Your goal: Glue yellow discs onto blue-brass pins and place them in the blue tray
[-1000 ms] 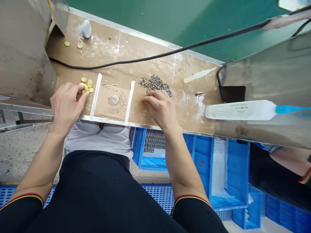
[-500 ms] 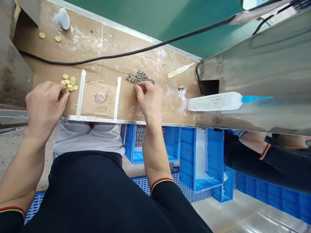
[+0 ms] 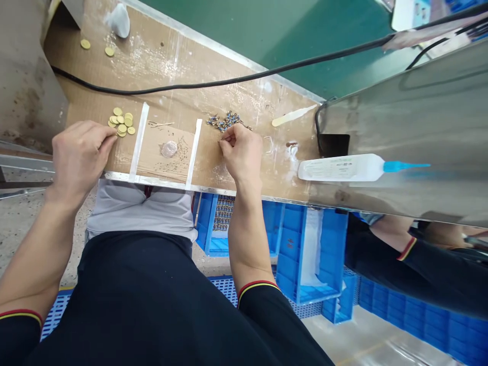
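My left hand (image 3: 78, 157) rests on the cardboard-covered bench (image 3: 244, 96), fingers curled, fingertips touching a small heap of yellow discs (image 3: 122, 122). My right hand (image 3: 240, 152) is pinched at the near edge of a pile of small blue-and-metal parts (image 3: 226, 121); what the fingertips hold is too small to make out. Between my hands lies a taped square of cardboard with a clear round blob (image 3: 169, 149) on it, framed by two white tape strips (image 3: 138, 142).
A black cable (image 3: 229, 80) runs across the bench. A white glue bottle with a blue tip (image 3: 354, 168) lies on a steel housing (image 3: 419, 127) at the right. Blue crates (image 3: 305, 244) stand under the bench. Another person's sleeve (image 3: 427, 274) shows at the lower right.
My right hand has gone from lying flat over the parts pile to a pinch at its near edge. My left hand stays at the yellow discs. The camera view has shifted.
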### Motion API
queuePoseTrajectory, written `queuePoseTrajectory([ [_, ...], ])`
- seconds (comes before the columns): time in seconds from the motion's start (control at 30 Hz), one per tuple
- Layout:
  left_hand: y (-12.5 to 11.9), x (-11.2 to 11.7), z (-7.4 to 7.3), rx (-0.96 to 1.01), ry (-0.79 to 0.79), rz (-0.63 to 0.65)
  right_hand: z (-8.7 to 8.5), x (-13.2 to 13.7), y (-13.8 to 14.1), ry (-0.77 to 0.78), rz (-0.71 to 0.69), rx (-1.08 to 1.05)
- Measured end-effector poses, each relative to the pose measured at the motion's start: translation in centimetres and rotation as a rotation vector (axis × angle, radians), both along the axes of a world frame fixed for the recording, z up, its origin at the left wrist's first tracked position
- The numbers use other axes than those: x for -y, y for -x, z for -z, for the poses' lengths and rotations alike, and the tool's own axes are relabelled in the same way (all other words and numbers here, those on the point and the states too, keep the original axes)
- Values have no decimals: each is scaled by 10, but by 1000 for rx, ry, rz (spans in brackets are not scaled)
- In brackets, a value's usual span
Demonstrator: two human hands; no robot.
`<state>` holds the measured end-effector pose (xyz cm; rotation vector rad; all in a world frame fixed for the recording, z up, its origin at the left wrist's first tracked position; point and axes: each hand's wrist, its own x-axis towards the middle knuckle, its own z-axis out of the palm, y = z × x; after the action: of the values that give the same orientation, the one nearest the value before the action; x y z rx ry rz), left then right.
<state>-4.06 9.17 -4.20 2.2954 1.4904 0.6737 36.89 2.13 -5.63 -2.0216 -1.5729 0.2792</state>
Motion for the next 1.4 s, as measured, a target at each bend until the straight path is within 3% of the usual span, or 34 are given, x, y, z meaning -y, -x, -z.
queuePoseTrajectory([
  [0.1,-2,-1,-3,-7,56,-13,-6,11,12,-61,-19,-93],
  [0.27,-5,-2,-10,-31,82,-28,-7,29,48,-143,-25,-535],
  [0.37,-7,-4,-11,-26,96,-49,-4,32,75,-153,-68,-637],
  [0.53,-7,-2,-3,63,125,-40,-6,26,104,-259,-139,-532],
  [0.73,-4,7,6,-27,47,-33,-18,22,107,-205,-226,-324],
  [0.9,-5,7,2,-85,65,-9,-20,18,107,-214,-281,-192],
  [1.17,-11,6,-6,-81,137,-16,-24,17,108,-183,-305,-199],
  [1.4,-15,5,-7,-128,115,55,-30,17,110,-187,-302,-182],
])
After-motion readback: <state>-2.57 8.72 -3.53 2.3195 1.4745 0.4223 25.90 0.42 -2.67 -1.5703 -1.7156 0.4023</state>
